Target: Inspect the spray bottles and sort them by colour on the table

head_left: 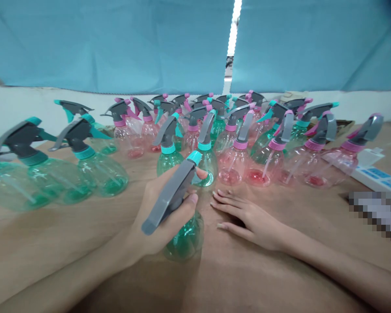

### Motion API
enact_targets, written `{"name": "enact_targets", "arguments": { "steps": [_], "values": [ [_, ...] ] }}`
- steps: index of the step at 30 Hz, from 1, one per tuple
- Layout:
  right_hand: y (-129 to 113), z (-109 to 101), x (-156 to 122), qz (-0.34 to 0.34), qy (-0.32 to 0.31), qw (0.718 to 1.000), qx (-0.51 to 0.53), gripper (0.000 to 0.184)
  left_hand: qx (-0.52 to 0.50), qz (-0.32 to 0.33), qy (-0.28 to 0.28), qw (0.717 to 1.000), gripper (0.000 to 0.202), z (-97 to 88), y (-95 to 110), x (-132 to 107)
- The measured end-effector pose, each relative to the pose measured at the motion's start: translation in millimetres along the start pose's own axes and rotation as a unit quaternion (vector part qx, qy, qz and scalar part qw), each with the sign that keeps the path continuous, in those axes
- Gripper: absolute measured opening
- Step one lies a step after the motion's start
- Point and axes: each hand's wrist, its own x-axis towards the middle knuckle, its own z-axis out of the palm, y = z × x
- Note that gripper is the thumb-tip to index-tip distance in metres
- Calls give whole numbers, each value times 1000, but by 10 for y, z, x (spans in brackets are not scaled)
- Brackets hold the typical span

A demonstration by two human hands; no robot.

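On the table, spray bottles stand behind and left of the right hand.

Left forearm: a bare forearm angles up from the lower left corner.
Left hand: the bare left hand curls in a firm grip, thumb laid forward, one fingertip showing beyond; its middle is partly hidden.
Right forearm: a bare forearm slants in from the lower right.
Right hand: the bare, long-nailed right hand lies palm down, fingers loosely extended leftward, thumb apart.
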Motion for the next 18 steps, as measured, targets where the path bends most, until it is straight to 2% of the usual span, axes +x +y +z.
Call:
{"name": "enact_targets", "arguments": {
  "steps": [4,18],
  "values": [
    [-2,-3,4,-2,-1,1000,-1,58,-49,-20,-18,998,27,-10,5,-4],
    [10,13,-4,-6,16,1000,17,55,-37,-30,-9,999,26,-7,36,-12]
  ]
}}
